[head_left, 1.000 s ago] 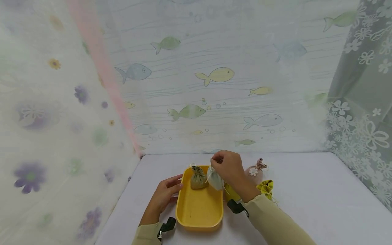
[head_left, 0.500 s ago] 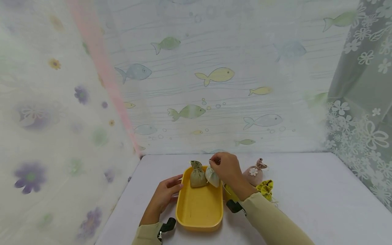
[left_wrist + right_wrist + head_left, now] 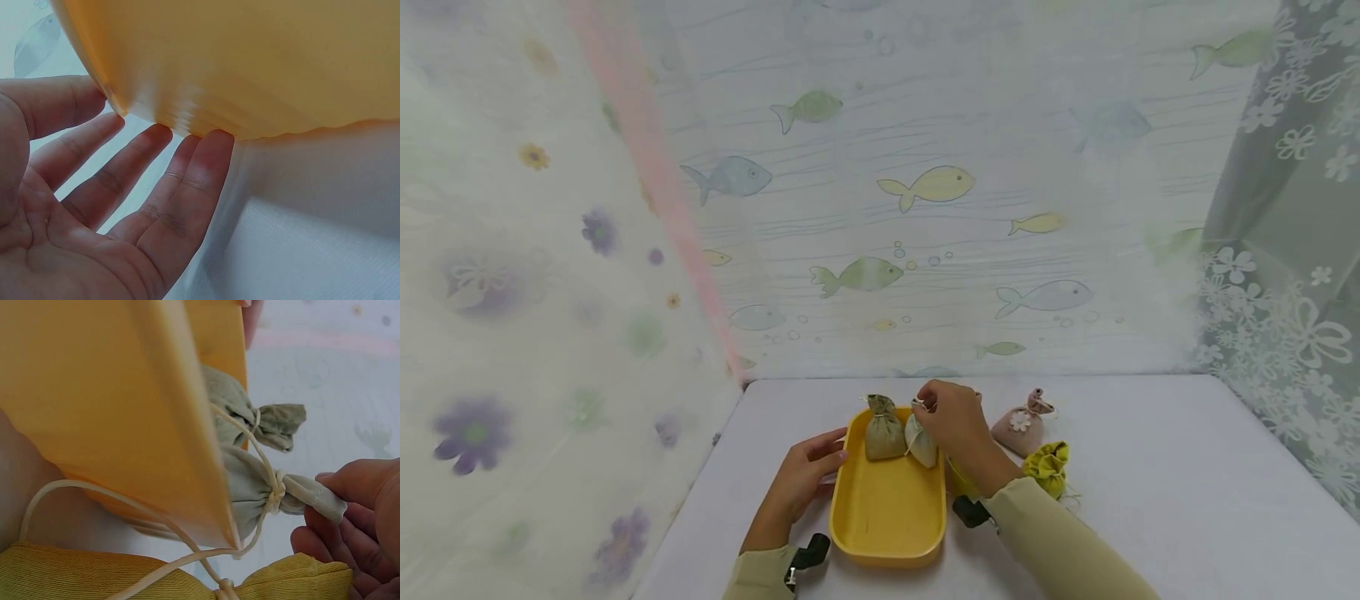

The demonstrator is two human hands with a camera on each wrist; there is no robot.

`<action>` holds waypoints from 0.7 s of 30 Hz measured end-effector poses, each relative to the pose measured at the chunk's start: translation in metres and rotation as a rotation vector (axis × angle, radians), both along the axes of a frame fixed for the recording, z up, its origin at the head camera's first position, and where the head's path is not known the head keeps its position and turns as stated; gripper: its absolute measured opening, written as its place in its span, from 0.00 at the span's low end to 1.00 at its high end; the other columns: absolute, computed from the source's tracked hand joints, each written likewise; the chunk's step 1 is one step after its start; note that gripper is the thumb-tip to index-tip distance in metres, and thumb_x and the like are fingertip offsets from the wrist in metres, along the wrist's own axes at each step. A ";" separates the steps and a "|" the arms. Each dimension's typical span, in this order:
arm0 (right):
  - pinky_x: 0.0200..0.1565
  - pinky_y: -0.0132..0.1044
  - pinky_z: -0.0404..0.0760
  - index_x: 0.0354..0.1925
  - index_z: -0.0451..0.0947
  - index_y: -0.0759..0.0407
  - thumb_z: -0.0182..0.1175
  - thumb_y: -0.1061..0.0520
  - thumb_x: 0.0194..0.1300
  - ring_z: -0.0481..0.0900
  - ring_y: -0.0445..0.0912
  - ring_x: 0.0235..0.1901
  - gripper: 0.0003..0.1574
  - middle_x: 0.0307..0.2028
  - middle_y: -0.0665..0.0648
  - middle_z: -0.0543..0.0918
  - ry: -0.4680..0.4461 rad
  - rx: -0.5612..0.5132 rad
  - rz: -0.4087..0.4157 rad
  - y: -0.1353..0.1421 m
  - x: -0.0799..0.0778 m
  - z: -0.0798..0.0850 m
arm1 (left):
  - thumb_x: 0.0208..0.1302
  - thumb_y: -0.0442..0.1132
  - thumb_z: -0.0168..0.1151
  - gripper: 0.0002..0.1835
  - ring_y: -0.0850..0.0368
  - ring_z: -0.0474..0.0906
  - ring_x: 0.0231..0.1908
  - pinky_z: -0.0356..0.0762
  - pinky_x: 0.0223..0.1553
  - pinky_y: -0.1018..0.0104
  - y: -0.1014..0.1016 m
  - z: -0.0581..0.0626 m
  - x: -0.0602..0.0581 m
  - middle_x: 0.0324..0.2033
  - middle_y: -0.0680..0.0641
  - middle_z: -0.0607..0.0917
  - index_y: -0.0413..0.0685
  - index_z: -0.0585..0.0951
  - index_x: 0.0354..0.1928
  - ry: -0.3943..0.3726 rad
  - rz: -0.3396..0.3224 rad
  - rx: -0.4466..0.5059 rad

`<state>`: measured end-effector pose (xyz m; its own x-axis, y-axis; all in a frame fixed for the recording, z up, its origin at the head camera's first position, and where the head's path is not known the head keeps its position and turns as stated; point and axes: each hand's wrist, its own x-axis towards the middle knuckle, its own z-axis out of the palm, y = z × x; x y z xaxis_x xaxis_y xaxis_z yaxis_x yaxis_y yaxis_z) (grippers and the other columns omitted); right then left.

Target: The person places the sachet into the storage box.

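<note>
A yellow tray (image 3: 887, 521) stands on the table, and my left hand (image 3: 805, 475) rests its extended fingertips against the tray's left wall. The left wrist view shows those fingers (image 3: 203, 165) touching the wall from outside. At the far right end of the tray, my right hand (image 3: 958, 421) pinches the gathered top of a pale grey-green drawstring pouch (image 3: 920, 442). Its thumb and finger hold the cloth above the tied cord (image 3: 275, 494). Beside that pouch, an olive-beige drawstring pouch (image 3: 885, 437) sits upright in the tray.
Right of the tray lie a pink drawstring pouch (image 3: 1022, 427) with a white flower and a mustard-yellow one (image 3: 1048, 467). More yellow cloth (image 3: 961, 479) is partly hidden under the right forearm. A fish-patterned curtain (image 3: 925, 275) hangs behind the white table (image 3: 1165, 492).
The olive-beige pouch has gone from slumped to upright. My right hand has dipped slightly, and the pale pouch has shifted a little left within the tray. My left hand stays put.
</note>
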<state>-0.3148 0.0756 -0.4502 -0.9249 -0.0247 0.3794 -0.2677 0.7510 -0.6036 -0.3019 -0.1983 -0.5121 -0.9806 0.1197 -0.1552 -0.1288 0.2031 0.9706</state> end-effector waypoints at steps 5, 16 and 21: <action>0.68 0.80 0.54 0.40 0.86 0.50 0.72 0.51 0.66 0.87 0.42 0.35 0.07 0.33 0.47 0.89 -0.004 0.023 0.007 0.000 0.001 -0.002 | 0.71 0.45 0.66 0.28 0.47 0.85 0.55 0.89 0.49 0.53 -0.002 0.000 0.000 0.68 0.40 0.79 0.57 0.76 0.72 -0.002 -0.006 0.005; 0.67 0.74 0.66 0.43 0.86 0.52 0.72 0.49 0.65 0.87 0.42 0.36 0.11 0.37 0.49 0.89 0.015 0.030 0.018 0.002 0.005 -0.003 | 0.71 0.44 0.66 0.28 0.46 0.85 0.55 0.89 0.48 0.53 -0.002 -0.002 -0.001 0.67 0.39 0.79 0.56 0.76 0.72 0.003 -0.006 0.007; 0.45 0.47 0.88 0.44 0.85 0.50 0.72 0.44 0.65 0.86 0.45 0.38 0.15 0.39 0.48 0.89 0.020 0.058 0.015 0.006 0.012 -0.002 | 0.73 0.43 0.65 0.28 0.46 0.86 0.55 0.89 0.47 0.53 -0.002 -0.001 0.000 0.67 0.38 0.79 0.55 0.75 0.72 0.010 -0.022 0.023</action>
